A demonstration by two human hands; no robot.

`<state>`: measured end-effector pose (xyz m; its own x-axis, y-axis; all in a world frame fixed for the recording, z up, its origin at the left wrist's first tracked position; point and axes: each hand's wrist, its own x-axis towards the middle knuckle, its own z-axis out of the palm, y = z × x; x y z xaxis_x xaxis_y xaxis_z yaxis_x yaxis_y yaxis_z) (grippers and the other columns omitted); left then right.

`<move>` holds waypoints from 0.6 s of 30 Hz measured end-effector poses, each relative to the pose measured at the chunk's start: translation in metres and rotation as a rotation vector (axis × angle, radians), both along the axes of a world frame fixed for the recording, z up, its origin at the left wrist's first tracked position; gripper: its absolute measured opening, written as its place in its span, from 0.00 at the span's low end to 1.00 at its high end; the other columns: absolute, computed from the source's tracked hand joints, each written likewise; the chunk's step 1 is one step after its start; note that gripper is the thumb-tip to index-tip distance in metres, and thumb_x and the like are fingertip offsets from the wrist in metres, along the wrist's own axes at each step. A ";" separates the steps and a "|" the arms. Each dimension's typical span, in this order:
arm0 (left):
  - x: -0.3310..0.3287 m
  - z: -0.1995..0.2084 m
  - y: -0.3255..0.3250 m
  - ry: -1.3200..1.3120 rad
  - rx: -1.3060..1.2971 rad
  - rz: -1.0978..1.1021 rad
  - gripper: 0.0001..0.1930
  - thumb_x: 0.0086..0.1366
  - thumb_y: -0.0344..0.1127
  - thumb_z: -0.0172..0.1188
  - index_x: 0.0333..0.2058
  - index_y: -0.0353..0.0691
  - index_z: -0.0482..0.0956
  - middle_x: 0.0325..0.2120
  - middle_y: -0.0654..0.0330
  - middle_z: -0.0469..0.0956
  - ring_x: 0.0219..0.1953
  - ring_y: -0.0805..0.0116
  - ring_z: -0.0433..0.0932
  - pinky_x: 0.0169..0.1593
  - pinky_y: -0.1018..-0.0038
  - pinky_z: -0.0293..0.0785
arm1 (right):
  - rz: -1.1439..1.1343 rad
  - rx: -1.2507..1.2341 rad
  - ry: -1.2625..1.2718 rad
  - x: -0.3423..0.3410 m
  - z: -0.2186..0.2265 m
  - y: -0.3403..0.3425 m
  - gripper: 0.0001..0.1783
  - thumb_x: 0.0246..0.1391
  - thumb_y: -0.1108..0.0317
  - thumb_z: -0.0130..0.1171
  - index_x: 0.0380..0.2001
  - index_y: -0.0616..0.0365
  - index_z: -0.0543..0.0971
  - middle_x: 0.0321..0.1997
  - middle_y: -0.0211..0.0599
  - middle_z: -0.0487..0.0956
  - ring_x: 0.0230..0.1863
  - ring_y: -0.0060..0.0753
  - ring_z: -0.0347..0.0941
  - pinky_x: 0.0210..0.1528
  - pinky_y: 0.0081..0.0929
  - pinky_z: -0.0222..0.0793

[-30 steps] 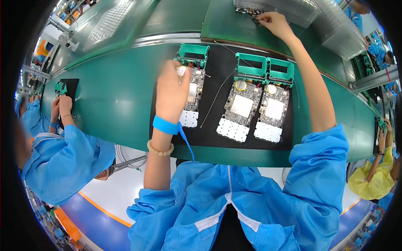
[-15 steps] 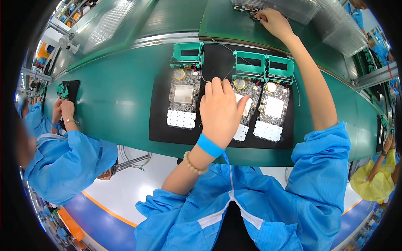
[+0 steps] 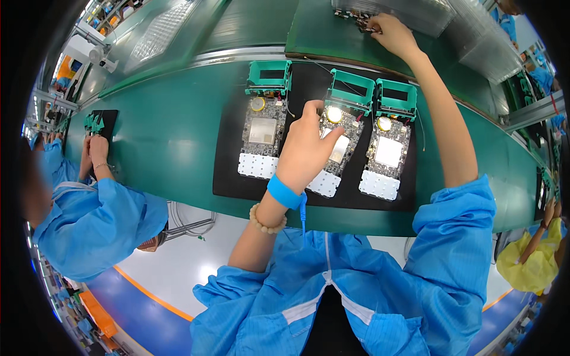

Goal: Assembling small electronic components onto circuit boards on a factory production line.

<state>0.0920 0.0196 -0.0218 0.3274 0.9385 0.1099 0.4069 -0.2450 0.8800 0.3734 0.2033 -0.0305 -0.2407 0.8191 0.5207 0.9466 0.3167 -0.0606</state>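
Note:
Three circuit boards lie side by side on a black mat point(image 3: 228, 142). Each carries a round coin cell, a silver shield and a white dotted pad, with a green plastic frame at its far end. My left hand point(image 3: 306, 148) grips the middle circuit board point(image 3: 351, 132) by its left side, thumb over its face, other fingertips hidden. This board sits tilted, its green frame point(image 3: 350, 90) still joined. Beyond the bench rail, my right hand point(image 3: 393, 35) has its fingers pinched in a heap of small dark and copper-coloured parts point(image 3: 362, 22); whatever they hold is hidden.
The left board point(image 3: 261, 130) and right board point(image 3: 389, 151) flank the middle one. Clear plastic trays point(image 3: 415, 15) stand beyond my right hand. A thin cable point(image 3: 317, 64) runs behind the frames. At the left, a co-worker's hands point(image 3: 95, 151) work over another mat.
My left hand has shifted left, and the middle board has turned, its near end swinging left. My right hand stays at the small parts, its fingers moved slightly.

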 end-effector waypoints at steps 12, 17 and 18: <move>0.006 -0.003 0.006 -0.055 0.083 0.097 0.23 0.58 0.39 0.60 0.42 0.31 0.60 0.28 0.43 0.76 0.30 0.48 0.78 0.34 0.61 0.71 | -0.021 -0.092 -0.169 -0.004 0.002 0.007 0.07 0.46 0.67 0.59 0.28 0.58 0.74 0.31 0.37 0.74 0.41 0.41 0.71 0.42 0.37 0.68; 0.005 -0.009 0.007 -0.142 0.067 0.054 0.23 0.58 0.39 0.60 0.42 0.31 0.60 0.29 0.44 0.76 0.31 0.49 0.77 0.36 0.62 0.71 | 0.094 0.048 0.102 0.000 0.012 -0.006 0.08 0.44 0.70 0.59 0.27 0.63 0.73 0.25 0.41 0.76 0.27 0.39 0.74 0.32 0.28 0.70; 0.004 -0.009 0.007 -0.157 0.048 0.046 0.23 0.58 0.39 0.60 0.42 0.31 0.60 0.29 0.44 0.76 0.32 0.48 0.77 0.37 0.62 0.71 | 0.097 0.039 0.101 -0.008 0.019 -0.015 0.08 0.44 0.70 0.59 0.27 0.63 0.73 0.25 0.41 0.76 0.27 0.39 0.74 0.32 0.28 0.70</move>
